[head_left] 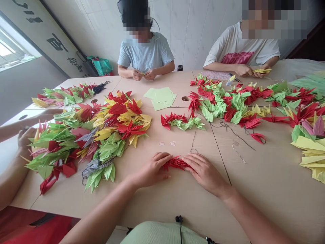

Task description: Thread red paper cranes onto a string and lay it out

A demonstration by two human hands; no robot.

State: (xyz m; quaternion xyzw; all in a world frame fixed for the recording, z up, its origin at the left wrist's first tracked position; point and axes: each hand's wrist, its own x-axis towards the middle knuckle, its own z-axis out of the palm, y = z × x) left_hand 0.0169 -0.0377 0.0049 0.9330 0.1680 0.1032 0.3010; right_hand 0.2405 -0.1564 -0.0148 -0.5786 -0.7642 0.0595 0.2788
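Observation:
A tight row of red folded paper cranes (pixel 177 163) lies on the table right in front of me. My left hand (pixel 155 168) is closed around its left end, thumb on the near side and fingers on the far side. At the other end, my right hand (pixel 205 172) is closed over the cranes, its fingers covering part of them. A thin dark thread (pixel 194 144) runs from beside my right fingers towards a short red and green crane string (pixel 182 122) farther back. My fingers hide both ends of the red row.
Big piles of paper-crane strings lie left (pixel 111 125) and right (pixel 223 98). Green paper sheets (pixel 161 97) and a loose black cord (pixel 225 125) are on the table (pixel 266 189). Two people sit opposite. Another person's hands (pixel 25 137) reach in at left.

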